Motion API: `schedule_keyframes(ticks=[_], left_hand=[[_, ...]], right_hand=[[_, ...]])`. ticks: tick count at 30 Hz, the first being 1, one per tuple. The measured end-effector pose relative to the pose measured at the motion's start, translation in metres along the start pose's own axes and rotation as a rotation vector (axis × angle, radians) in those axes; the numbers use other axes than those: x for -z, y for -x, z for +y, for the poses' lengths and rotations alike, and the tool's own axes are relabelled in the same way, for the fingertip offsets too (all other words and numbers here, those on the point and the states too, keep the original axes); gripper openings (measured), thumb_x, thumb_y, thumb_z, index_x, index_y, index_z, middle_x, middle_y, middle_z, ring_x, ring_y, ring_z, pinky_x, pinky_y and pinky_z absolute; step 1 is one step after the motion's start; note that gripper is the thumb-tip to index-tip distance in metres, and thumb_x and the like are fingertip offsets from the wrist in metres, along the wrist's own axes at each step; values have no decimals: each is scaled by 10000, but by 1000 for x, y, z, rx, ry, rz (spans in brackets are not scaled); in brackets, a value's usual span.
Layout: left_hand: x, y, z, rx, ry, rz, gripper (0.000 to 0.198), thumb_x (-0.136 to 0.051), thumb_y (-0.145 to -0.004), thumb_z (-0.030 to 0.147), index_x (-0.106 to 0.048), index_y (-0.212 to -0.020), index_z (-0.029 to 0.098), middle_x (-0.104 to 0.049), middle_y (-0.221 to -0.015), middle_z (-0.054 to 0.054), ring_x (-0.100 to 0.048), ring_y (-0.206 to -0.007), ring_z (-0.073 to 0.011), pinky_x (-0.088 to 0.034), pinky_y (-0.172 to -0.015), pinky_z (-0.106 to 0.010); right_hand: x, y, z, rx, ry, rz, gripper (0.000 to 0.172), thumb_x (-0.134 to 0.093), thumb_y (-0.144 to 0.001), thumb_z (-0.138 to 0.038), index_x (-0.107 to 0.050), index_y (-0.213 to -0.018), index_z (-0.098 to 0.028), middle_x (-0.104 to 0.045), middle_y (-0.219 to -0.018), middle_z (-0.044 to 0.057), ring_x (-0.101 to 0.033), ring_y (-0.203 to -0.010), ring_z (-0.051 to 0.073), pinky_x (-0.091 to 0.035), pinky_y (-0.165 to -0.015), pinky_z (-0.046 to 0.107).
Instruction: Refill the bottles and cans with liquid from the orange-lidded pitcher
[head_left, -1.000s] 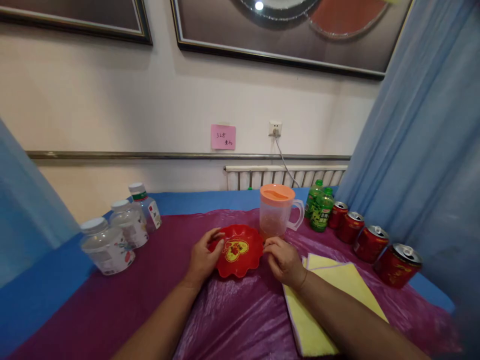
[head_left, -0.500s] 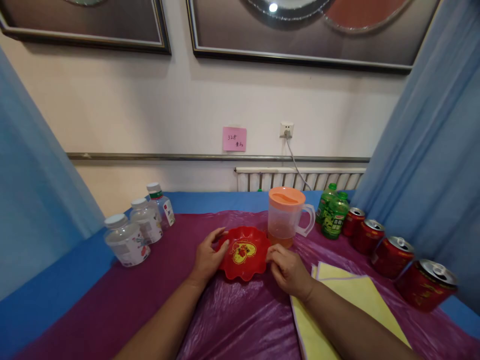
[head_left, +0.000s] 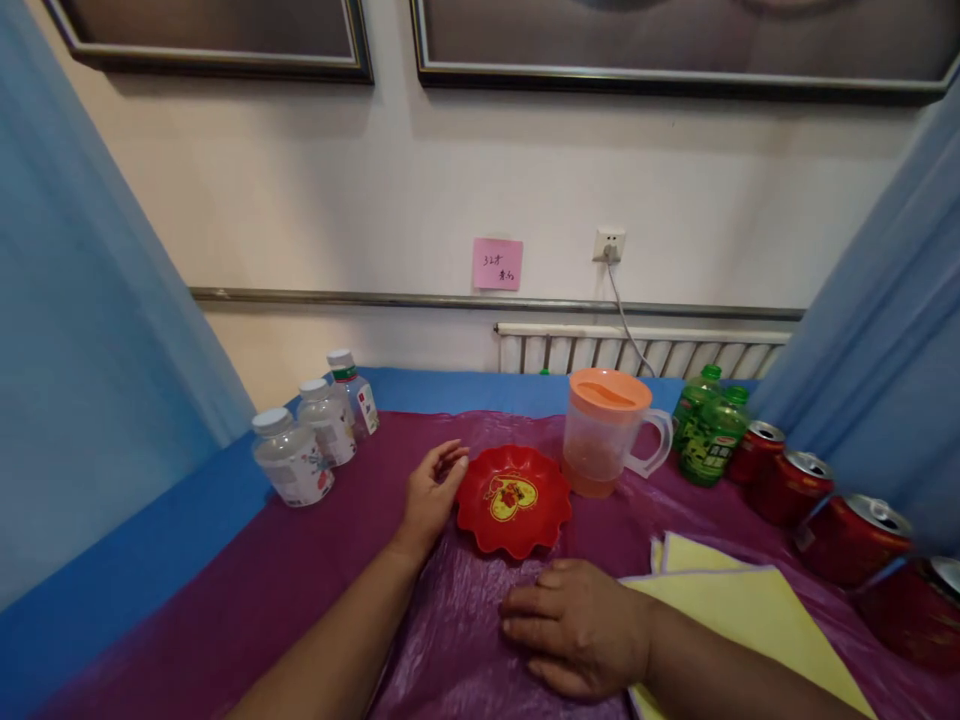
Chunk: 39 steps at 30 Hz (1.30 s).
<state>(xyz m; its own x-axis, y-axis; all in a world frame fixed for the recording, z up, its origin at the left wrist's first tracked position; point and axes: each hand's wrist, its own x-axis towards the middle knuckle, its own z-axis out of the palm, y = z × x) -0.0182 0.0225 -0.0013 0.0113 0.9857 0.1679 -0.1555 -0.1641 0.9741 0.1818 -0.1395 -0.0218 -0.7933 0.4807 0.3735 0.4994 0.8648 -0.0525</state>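
Note:
A red scalloped plate [head_left: 547, 520] with a yellow heart print lies flat on the purple plastic cover [head_left: 442, 640]. My left hand [head_left: 431, 495] rests at the plate's left rim, fingers loosely stretched and thumb by the edge; nothing is in its grasp. Nearer to me, my right hand [head_left: 574, 630] lies palm down on the cover, apart from the plate, with its fingers spread. Behind the plate's right side stands a clear pitcher [head_left: 592, 445] with an orange lid and some orange-tinted liquid at the bottom. A folded yellow cloth [head_left: 735, 620] is partly under my right forearm.
Several red cans [head_left: 855, 540] line the right side, near two green bottles [head_left: 709, 440]. At the left stand clear jars [head_left: 296, 470] with white lids and a clear bottle [head_left: 358, 400]. A pink note [head_left: 497, 264] and a plugged-in socket [head_left: 609, 246] are on the wall.
My right hand has let go of the plate's right rim and moved down toward me, flattening on the cover. The left hand stays by the plate. The view has shifted, so everything sits further right.

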Motion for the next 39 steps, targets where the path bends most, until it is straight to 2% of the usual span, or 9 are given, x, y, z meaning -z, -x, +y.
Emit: schedule_keyframes(ticks=[3, 8, 14, 17, 21, 24, 29, 35, 39], left_hand=[[4, 0, 9, 123, 87, 82, 537, -903, -542, 390, -731, -1009, 187, -775, -1044, -82, -696, -980, -219, -519, -884, -324], [20, -7, 19, 292, 114, 203, 344, -830, -623, 309, -716, -928, 199, -770, -1050, -73, -693, -882, -175, -482, -794, -289], [29, -19, 24, 514, 70, 287, 87, -706, -718, 269, -674, -752, 196, -737, -789, -27, -642, -734, -170, -451, -789, -340], [31, -27, 26, 584, 43, 306, 88, -664, -749, 254, -620, -692, 203, -676, -668, 6, -600, -653, -162, -459, -802, -361], [34, -36, 26, 650, 10, 300, 107, -630, -762, 250, -572, -678, 220, -627, -629, 13, -598, -648, -177, -480, -807, -364], [35, -40, 27, 714, -14, 291, 115, -630, -763, 266, -549, -691, 224, -629, -669, 0, -610, -692, -196, -479, -853, -393], [38, -47, 34, 814, -10, 322, 138, -616, -812, 308, -514, -769, 225, -655, -849, -34, -624, -808, -215, -436, -958, -449], [51, -56, 47, 908, 36, 353, 195, -606, -818, 360, -526, -940, 230, -649, -981, -84, -661, -937, -276, -445, -953, -496], [56, -57, 49, 926, 38, 362, 195, -590, -823, 356, -536, -967, 236, -656, -1013, -105, -684, -981, -304, -460, -946, -516]], right_hand=[[-4, 0, 0, -5, -31, -81, 296, -536, -962, -400, -638, -1150, -196, -715, -1053, 62, -588, -784, 179, -416, -674, 325], [-8, 4, 2, -47, -103, -100, 317, -540, -978, -396, -639, -1197, -188, -712, -1139, 92, -597, -844, 184, -420, -733, 326], [-7, 6, 0, -63, -147, -108, 274, -565, -964, -367, -658, -1149, -187, -719, -1144, 69, -594, -831, 184, -429, -736, 336], [-5, 6, -2, -78, -157, -80, 267, -569, -965, -347, -667, -1161, -195, -723, -1142, 59, -608, -850, 182, -448, -763, 337], [-4, 7, -3, -80, -171, -42, 276, -550, -981, -332, -686, -1187, -208, -729, -1147, 69, -636, -903, 178, -469, -827, 329], [-6, 8, -3, -72, -169, -34, 275, -546, -986, -328, -700, -1182, -211, -735, -1122, 82, -646, -917, 178, -479, -848, 325], [-7, 9, -3, -80, -144, -29, 254, -569, -979, -313, -703, -1166, -206, -735, -1113, 83, -648, -905, 179, -484, -841, 323], [-5, 10, -4, -90, -134, -45, 263, -571, -979, -311, -703, -1175, -198, -730, -1166, 92, -654, -932, 180, -483, -844, 319], [-4, 11, -5, -105, -134, -37, 279, -573, -977, -307, -702, -1202, -205, -726, -1215, 89, -662, -968, 181, -487, -861, 319]])
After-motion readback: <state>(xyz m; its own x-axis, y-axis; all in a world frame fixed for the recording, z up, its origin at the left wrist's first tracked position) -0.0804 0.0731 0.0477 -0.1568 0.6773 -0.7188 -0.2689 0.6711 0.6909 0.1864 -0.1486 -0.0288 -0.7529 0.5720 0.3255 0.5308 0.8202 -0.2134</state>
